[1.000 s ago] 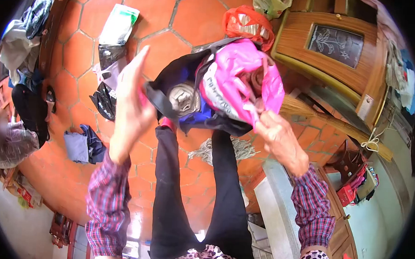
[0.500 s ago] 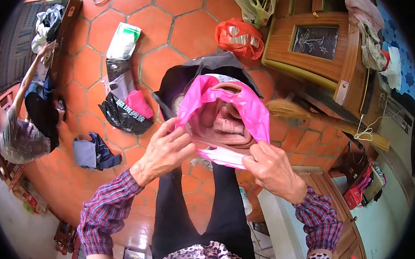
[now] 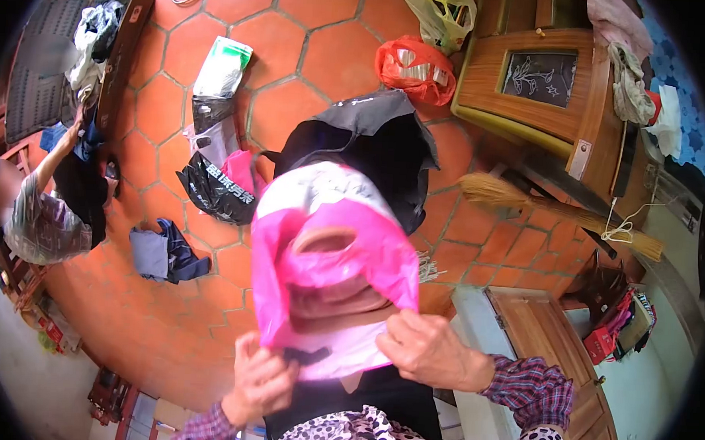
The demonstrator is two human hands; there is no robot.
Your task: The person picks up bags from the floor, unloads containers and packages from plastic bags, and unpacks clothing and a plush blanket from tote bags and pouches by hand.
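Note:
A pink and white plastic bag [image 3: 400, 266] with a cut-out handle hole is held low in front of my body, its mouth toward me. Inside lies something soft and brownish pink [image 3: 336, 303], like folded cloth. My right hand [image 3: 433, 352] pinches the right side of the bag's rim. At the lower left corner of the rim, my left hand [image 3: 260, 378] has its fingers curled on the plastic, slightly blurred. Beyond the pink bag, a large black bag [image 3: 372, 153] stands open on the floor.
Plastic packages [image 3: 222, 68], a black printed bag [image 3: 214, 189] and folded dark clothes [image 3: 169, 252] lie on the tiles. A red bag [image 3: 416, 70] stands by a wooden cabinet [image 3: 487, 92]. A broom [image 3: 497, 190] lies at right. Another person [image 3: 49, 224] reaches into an open suitcase [image 3: 134, 49].
Both hands have drawn the pink bag toward my body, away from above the black bag, which now shows more of its opening. The other person's arm has shifted slightly.

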